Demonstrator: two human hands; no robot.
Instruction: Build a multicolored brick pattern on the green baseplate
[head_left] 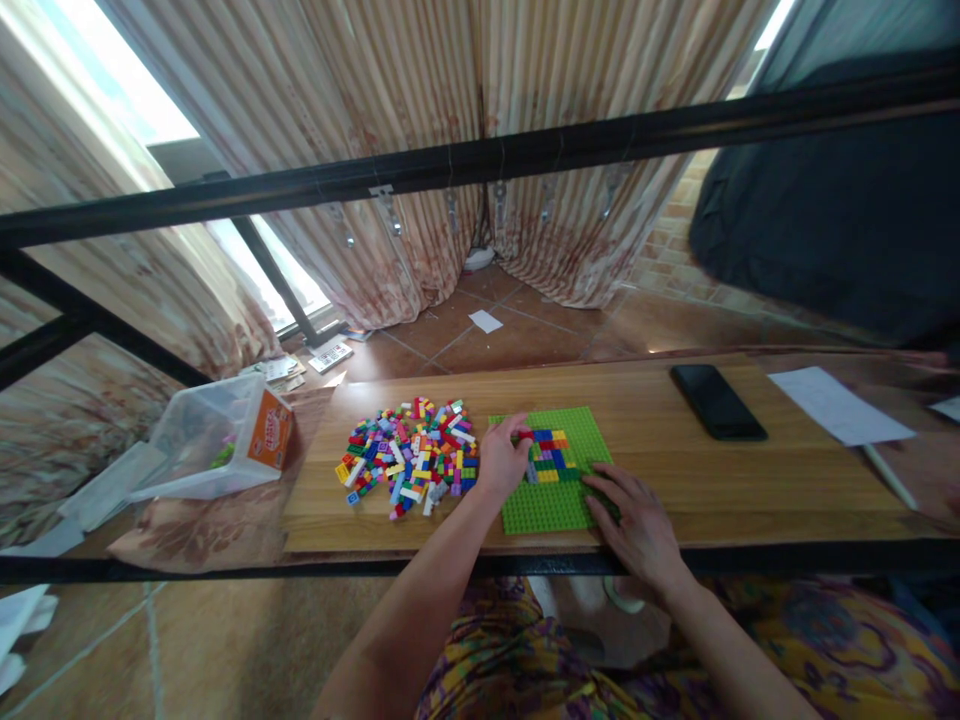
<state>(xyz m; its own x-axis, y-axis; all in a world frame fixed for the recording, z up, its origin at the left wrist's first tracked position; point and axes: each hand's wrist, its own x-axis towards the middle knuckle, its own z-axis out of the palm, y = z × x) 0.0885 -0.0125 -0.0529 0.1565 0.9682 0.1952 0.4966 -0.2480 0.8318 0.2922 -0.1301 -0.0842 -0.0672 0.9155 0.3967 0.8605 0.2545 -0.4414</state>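
A bright green studded baseplate (551,515) lies on the wooden board, with a block of coloured toy bricks (551,457) on its middle in rows of blue, yellow, red and green. My left hand (504,458) is over the plate's left side, its thumb and fingers closed around a small red brick (519,436) at the left end of the rows. My right hand (634,515) rests at the plate's right edge, fingers spread and holding nothing. To the left of the plate is a loose pile of mixed bricks (412,455).
A clear plastic box (202,435) with an orange label stands left of the wooden board (637,400). A black phone (718,402), a white paper sheet (840,405) and a pale pen-like stick (890,477) lie to the right. A black metal rail (450,165) crosses beyond the board.
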